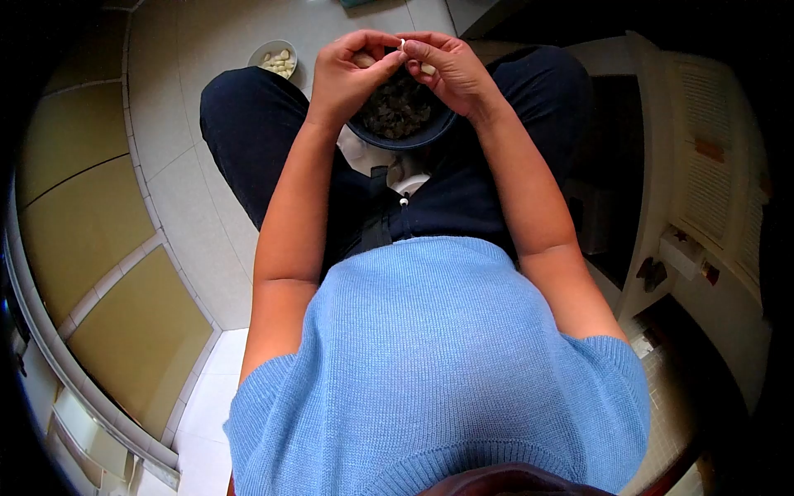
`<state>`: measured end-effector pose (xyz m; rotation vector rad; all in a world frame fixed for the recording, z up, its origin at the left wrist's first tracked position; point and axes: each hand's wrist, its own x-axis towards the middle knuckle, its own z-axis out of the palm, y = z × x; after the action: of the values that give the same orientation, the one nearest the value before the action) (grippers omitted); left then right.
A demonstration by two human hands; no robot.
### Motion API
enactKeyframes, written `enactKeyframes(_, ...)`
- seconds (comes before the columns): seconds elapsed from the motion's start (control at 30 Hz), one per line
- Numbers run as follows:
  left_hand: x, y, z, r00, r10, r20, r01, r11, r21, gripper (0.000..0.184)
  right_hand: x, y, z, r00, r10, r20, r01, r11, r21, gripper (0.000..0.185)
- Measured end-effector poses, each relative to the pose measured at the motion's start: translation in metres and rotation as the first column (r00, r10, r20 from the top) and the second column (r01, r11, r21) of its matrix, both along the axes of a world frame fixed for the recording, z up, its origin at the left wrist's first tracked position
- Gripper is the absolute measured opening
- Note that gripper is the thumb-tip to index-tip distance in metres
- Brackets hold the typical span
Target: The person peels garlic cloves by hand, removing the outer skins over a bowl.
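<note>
Left hand (347, 73) and right hand (456, 73) pinch a white piece (403, 45) between them.

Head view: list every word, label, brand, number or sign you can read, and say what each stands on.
No readable text anywhere in this view.
Pale box at right: a dark star-like mark, no legible lettering.
Slatted panel: a brownish patch, too blurred to tell whether it is a label.
Blue knit top, dark bowl, small bowl: no text visible.
</note>
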<state>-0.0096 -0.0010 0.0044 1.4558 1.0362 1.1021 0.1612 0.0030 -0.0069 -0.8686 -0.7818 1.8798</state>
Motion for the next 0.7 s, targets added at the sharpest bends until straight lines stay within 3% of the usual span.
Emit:
enactKeyframes(0.2,-0.0001,0.0026,-0.0049,0.994,0.019,-0.111,-0.005,0.992,0.129,0.015,0.0012,0.0006,-0.0009,1.000,-0.017,-0.003,0.017,1.000,-0.007,0.022)
enactKeyframes(0.27,0.0009,0.0035,-0.0046,0.983,0.063,-0.173,-0.010,0.958,0.288,0.011,0.0010,0.0006,-0.0016,1.000,-0.030,-0.010,0.030,1.000,-0.004,0.022)
enactKeyframes(0.7,0.0024,0.0012,-0.0088,0.977,0.108,-0.182,-0.072,0.979,0.191,0.012,0.0006,0.0021,-0.0017,0.998,-0.059,-0.023,0.060,0.998,0.023,0.020)
